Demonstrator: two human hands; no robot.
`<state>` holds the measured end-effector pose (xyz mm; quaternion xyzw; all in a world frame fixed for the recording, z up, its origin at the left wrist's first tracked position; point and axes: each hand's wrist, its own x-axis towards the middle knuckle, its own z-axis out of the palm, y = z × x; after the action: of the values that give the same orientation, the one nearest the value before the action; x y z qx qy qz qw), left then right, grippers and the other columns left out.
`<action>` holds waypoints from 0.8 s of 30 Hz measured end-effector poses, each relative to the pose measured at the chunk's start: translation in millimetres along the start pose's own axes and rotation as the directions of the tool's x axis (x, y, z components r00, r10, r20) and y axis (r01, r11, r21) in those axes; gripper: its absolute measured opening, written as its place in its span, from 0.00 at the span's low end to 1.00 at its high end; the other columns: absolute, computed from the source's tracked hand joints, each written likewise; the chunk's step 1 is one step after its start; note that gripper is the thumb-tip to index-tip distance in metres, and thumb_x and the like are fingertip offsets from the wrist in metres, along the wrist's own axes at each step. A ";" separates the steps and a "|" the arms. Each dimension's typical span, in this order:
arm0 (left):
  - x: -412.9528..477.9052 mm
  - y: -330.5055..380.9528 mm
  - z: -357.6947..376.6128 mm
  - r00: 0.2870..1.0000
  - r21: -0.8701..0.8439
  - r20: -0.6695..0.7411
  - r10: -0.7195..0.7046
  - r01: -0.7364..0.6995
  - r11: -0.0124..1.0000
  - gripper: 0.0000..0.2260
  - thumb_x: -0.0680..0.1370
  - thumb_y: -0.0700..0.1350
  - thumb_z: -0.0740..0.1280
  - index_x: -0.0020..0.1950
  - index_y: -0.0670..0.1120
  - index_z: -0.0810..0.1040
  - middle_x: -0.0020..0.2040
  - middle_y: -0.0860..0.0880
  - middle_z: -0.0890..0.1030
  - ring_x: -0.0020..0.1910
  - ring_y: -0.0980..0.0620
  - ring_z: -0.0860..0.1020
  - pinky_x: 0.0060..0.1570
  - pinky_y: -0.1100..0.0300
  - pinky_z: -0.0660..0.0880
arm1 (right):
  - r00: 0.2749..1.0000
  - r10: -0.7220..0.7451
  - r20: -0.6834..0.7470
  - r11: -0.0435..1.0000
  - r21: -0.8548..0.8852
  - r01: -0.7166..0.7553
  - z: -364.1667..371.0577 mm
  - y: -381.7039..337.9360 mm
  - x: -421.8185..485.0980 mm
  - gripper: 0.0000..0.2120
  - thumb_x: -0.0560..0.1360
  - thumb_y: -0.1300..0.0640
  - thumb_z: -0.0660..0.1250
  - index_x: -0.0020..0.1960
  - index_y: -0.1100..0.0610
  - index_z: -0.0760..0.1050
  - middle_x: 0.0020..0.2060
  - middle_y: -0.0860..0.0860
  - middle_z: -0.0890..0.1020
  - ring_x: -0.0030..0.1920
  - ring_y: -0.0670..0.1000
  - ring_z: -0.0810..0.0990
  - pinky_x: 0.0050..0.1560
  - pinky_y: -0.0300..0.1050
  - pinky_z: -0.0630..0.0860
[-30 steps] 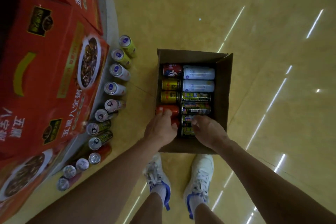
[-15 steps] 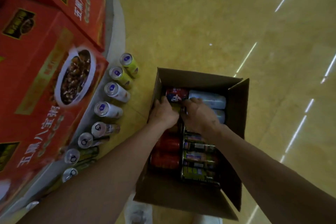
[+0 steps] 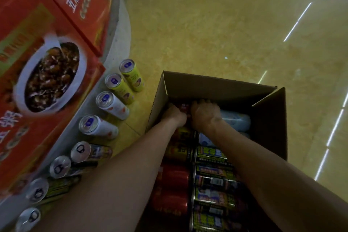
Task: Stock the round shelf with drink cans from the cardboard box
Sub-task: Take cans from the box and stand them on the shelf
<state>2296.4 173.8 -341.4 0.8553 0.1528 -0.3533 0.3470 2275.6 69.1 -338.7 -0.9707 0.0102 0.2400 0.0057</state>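
Down by the floor, the cardboard box (image 3: 216, 83) stood open, just beside the foot of the round shelf (image 3: 120, 30). Both of the person's arms reached into its far end. The left hand (image 3: 175, 114) and the right hand (image 3: 205, 115) sat curled on either side of a red can (image 3: 185, 108), touching it, but their fingertips were lost in the shadow of the box wall, so I could not tell whether either hand truly gripped it. The rest of the box was packed with cans lying on their sides in 2 columns: red cans (image 3: 174, 179) on the left, pale cans (image 3: 236, 121) and green-labelled cans (image 3: 214, 174) on the right. A curved row of upright cans (image 3: 105, 100) followed the shelf's base, and red cartons (image 3: 47, 73) covered its top.
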 end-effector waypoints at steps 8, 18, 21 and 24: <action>-3.7 2.7 -4.6 1.000 -0.291 -0.023 -0.018 0.011 0.957 0.27 0.78 0.48 0.69 0.76 0.53 0.67 0.66 0.48 0.78 0.62 0.44 0.77 0.63 0.51 0.76 | 0.997 0.048 -0.065 0.999 -0.013 -0.049 13.2 -9.5 -1.4 0.24 0.79 0.47 0.63 0.70 0.59 0.65 0.66 0.60 0.72 0.65 0.60 0.69 0.64 0.53 0.68; -53.3 12.6 -13.2 0.991 -0.175 -0.114 0.063 -0.083 0.981 0.13 0.80 0.34 0.62 0.63 0.43 0.73 0.58 0.45 0.75 0.62 0.44 0.74 0.53 0.58 0.70 | 0.987 0.041 -0.158 0.999 0.008 -0.040 11.4 -9.1 -7.9 0.22 0.79 0.46 0.62 0.67 0.58 0.67 0.62 0.60 0.76 0.63 0.59 0.73 0.62 0.53 0.70; -55.3 12.4 -14.9 0.983 -0.187 -0.134 0.123 -0.147 0.971 0.16 0.77 0.33 0.62 0.61 0.48 0.76 0.64 0.46 0.73 0.58 0.47 0.73 0.52 0.59 0.70 | 0.983 0.005 -0.182 0.999 0.038 0.002 10.6 -0.6 -13.6 0.23 0.78 0.44 0.63 0.65 0.59 0.68 0.61 0.59 0.78 0.61 0.59 0.74 0.60 0.52 0.71; -65.5 18.0 -19.5 0.969 -0.104 -0.134 0.209 -0.223 0.969 0.24 0.77 0.32 0.64 0.70 0.52 0.72 0.69 0.45 0.66 0.63 0.44 0.72 0.57 0.60 0.70 | 0.976 -0.019 -0.216 0.988 0.147 0.051 5.8 8.6 -20.8 0.24 0.77 0.43 0.62 0.65 0.58 0.69 0.61 0.58 0.78 0.61 0.60 0.75 0.59 0.52 0.71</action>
<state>2269.1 173.6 -276.2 0.8649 0.1002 -0.2505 0.4233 2254.2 60.9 -334.2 -0.9877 0.0119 0.1325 0.0827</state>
